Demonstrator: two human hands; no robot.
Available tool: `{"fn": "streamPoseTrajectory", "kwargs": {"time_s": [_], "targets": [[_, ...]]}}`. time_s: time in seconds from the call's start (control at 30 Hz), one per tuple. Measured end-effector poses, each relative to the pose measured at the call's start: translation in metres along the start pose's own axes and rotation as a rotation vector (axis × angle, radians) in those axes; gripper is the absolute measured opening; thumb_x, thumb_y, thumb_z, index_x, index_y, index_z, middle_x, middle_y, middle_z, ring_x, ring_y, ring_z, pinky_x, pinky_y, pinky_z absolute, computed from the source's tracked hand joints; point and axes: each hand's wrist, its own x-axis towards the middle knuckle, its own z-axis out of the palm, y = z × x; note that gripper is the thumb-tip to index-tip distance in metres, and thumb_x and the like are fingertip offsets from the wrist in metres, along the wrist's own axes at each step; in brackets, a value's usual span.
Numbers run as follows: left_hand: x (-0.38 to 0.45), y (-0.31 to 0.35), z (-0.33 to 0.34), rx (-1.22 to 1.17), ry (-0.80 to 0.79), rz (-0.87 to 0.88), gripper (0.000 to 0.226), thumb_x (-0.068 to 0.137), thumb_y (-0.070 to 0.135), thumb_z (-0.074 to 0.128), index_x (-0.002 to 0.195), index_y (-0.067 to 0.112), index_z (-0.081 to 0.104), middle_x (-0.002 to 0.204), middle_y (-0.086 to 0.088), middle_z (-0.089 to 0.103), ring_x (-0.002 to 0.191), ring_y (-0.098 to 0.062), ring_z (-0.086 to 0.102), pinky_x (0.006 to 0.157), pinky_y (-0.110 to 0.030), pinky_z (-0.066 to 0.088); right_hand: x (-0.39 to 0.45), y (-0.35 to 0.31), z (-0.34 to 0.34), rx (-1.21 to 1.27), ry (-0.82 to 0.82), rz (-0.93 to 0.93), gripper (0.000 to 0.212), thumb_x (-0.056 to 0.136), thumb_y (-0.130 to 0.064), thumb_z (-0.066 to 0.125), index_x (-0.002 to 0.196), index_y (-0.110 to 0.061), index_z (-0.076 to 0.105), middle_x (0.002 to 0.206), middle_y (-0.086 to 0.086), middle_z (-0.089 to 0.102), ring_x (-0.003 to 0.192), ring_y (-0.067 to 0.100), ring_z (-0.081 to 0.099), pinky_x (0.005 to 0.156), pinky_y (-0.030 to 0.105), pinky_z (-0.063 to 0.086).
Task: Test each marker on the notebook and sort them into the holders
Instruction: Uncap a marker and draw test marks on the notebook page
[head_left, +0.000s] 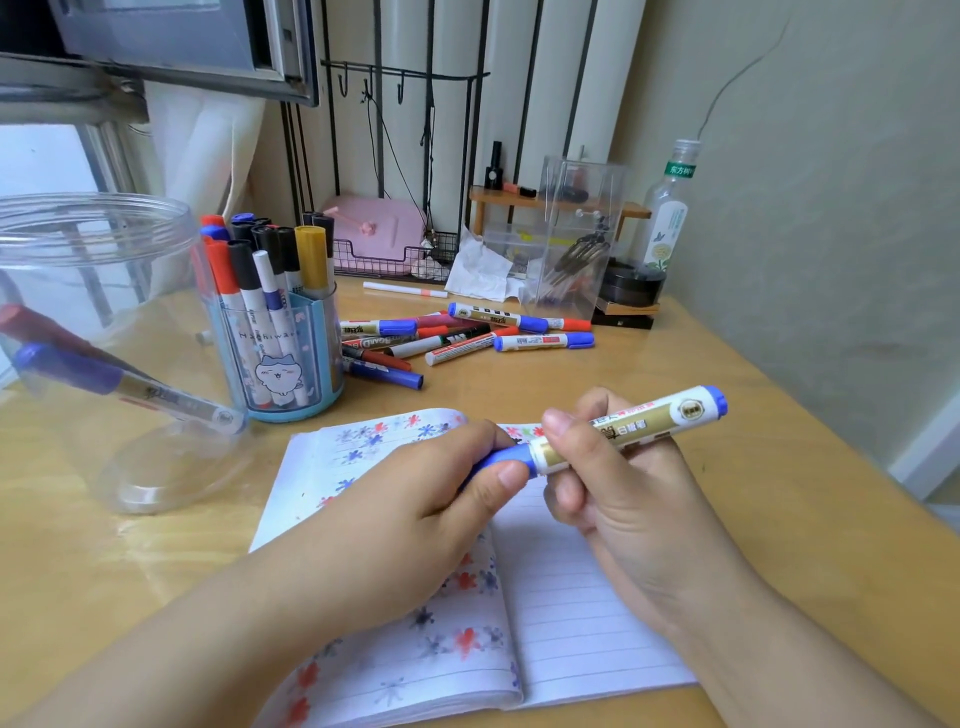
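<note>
Both hands hold one blue marker (623, 427) just above the open notebook (571, 597). The left hand (415, 499) grips its blue cap (501, 460); the right hand (618, 488) grips the barrel. Behind the notebook lies a pile of markers (467, 335); left of it stand a blue holder (283, 358) and a clear jar (98, 332).
</note>
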Motion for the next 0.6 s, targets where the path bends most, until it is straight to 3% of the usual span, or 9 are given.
{"fn": "streamPoseTrajectory", "kwargs": {"time_s": [0.27, 0.4, 0.5, 0.6], "targets": [[-0.002, 0.005, -0.003, 0.158, 0.011, 0.127, 0.032, 0.093, 0.050, 0.029, 0.083, 0.029, 0.051, 0.067, 0.011, 0.048, 0.064, -0.003, 0.046, 0.058, -0.009, 0.032, -0.003, 0.002, 0.003, 0.028, -0.073, -0.045, 0.029, 0.069, -0.034, 0.067, 0.058, -0.026, 0.041, 0.046, -0.004, 0.039, 0.045, 0.009, 0.035, 0.047, 0.017, 0.033], [0.000, 0.003, -0.004, 0.080, 0.028, -0.017, 0.042, 0.088, 0.062, 0.026, 0.090, 0.031, 0.054, 0.076, 0.010, 0.057, 0.076, -0.005, 0.051, 0.068, -0.016, 0.040, -0.002, 0.001, 0.006, 0.023, -0.018, 0.030, 0.032, 0.075, -0.031, 0.079, 0.063, -0.023, 0.051, 0.048, -0.002, 0.044, 0.043, 0.006, 0.038, 0.045, 0.014, 0.034], [0.001, -0.002, -0.005, 0.090, 0.086, -0.142, 0.044, 0.088, 0.064, 0.025, 0.093, 0.032, 0.054, 0.075, 0.011, 0.058, 0.077, -0.005, 0.051, 0.071, -0.023, 0.043, 0.000, -0.003, 0.005, -0.008, -0.022, 0.102, 0.023, 0.063, -0.040, 0.068, 0.065, -0.018, 0.061, 0.052, 0.001, 0.047, 0.042, 0.005, 0.036, 0.043, 0.015, 0.032], [0.003, -0.010, -0.013, 0.152, 0.099, -0.265, 0.046, 0.080, 0.068, 0.024, 0.089, 0.031, 0.050, 0.068, 0.008, 0.055, 0.070, -0.007, 0.051, 0.074, -0.036, 0.045, 0.004, -0.005, -0.008, -0.341, 0.123, 0.028, 0.028, 0.069, -0.038, 0.072, 0.069, -0.016, 0.057, 0.048, -0.008, 0.045, 0.041, 0.002, 0.034, 0.043, 0.013, 0.028]]}}
